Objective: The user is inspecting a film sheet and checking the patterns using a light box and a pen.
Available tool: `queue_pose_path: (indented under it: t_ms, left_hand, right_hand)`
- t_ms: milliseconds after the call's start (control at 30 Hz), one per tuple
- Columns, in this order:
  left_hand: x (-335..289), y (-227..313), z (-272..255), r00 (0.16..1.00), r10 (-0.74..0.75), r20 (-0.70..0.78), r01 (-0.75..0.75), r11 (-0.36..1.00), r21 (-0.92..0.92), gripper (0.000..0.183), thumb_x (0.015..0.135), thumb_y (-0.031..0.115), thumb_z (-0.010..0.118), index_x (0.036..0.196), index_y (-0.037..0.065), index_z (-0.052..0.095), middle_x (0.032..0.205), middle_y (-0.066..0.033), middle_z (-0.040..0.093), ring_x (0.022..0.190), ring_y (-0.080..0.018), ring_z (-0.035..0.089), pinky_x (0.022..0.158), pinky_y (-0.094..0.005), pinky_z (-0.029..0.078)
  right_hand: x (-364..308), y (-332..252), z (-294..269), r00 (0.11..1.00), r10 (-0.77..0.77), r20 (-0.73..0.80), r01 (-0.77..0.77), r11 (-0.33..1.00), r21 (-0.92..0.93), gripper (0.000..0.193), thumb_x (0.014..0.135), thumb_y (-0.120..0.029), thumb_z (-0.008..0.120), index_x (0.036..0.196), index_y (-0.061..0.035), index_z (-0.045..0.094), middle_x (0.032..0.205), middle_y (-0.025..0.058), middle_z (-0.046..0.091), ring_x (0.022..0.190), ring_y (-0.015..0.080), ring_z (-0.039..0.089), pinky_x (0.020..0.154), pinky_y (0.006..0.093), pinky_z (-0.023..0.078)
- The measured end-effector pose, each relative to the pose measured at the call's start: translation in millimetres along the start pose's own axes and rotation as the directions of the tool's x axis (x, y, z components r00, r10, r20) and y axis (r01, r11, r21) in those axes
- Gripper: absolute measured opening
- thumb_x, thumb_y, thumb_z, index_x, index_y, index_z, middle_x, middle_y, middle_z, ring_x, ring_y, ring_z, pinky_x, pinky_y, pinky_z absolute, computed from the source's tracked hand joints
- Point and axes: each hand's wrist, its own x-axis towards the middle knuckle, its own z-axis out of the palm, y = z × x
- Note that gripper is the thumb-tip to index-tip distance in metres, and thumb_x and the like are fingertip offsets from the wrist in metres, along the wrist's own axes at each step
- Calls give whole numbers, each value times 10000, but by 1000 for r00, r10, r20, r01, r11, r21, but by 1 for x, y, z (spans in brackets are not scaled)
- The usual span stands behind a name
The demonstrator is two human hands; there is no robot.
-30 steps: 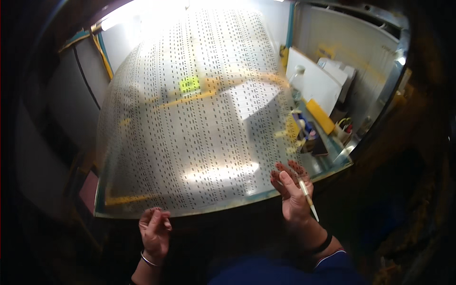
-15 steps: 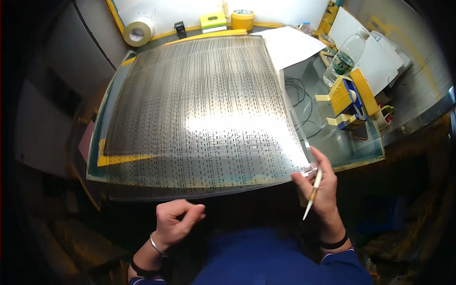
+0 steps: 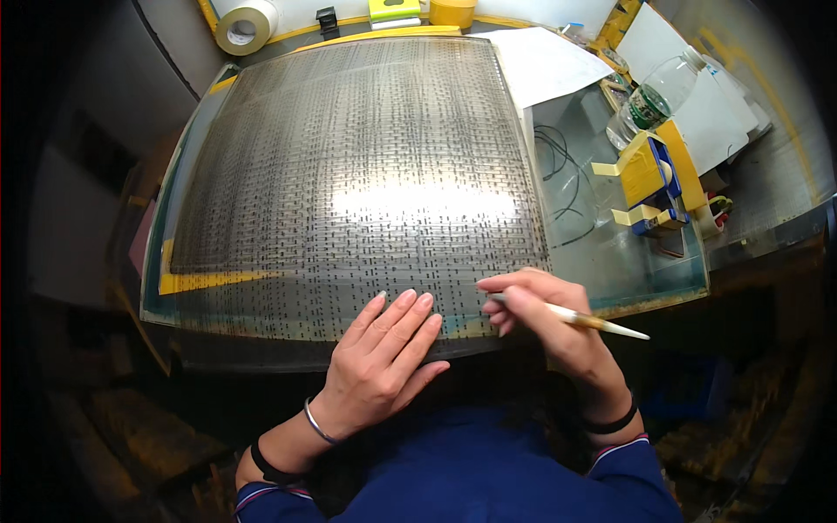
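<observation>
A large see-through sheet covered in rows of small black marks lies across the glass tabletop, and a bright glare shows at its middle. My left hand rests flat on the sheet's near edge, fingers stretched out. In my right hand, near the sheet's lower right corner, is a slim white pen-like tool with a gold-brown band. Its tapered white end points right, away from the sheet; the other end is mostly hidden by the fingers, so its exact kind does not show.
A tape roll stands at the back left, near a black clip. White paper lies behind the sheet. On the right are a plastic bottle, a yellow-and-blue tape dispenser and a thin black cable on the glass.
My left hand has opened and moved up onto the sheet. My right hand has let go of the sheet's corner and shifted left, turning the tool sideways. The sheet has slid slightly nearer and left.
</observation>
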Motion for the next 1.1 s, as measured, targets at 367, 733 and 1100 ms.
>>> queue_pose_path:
  t_ms: [367, 733, 1100]
  left_hand:
    - [-3, -5, 4, 997, -28, -75, 21, 996, -91, 485, 747, 275, 818, 1145, 36, 679, 1272, -162, 631, 1193, -326, 603, 1022, -455, 459]
    - [-1, -6, 3, 996, -35, -78, 26, 994, -109, 485, 727, 262, 830, 1131, 36, 685, 1263, -158, 638, 1181, -324, 612, 1015, -451, 467]
    - [-2, -6, 3, 996, -35, -78, 26, 994, -105, 491, 725, 261, 832, 1138, 40, 684, 1263, -152, 638, 1183, -319, 610, 1016, -451, 467]
  right_hand:
    - [18, 22, 17, 970, -198, -139, 146, 938, -315, 90, 818, -61, 723, 885, -4, 704, 728, 77, 681, 632, 99, 640, 565, 246, 494]
    - [19, 25, 18, 957, -237, -168, 167, 923, -348, 81, 804, -69, 745, 815, -13, 687, 665, 68, 668, 578, 99, 634, 528, 244, 487]
    - [20, 25, 16, 956, -254, -145, 187, 911, -367, 74, 805, -69, 735, 802, -15, 685, 650, 75, 662, 567, 113, 634, 523, 253, 485]
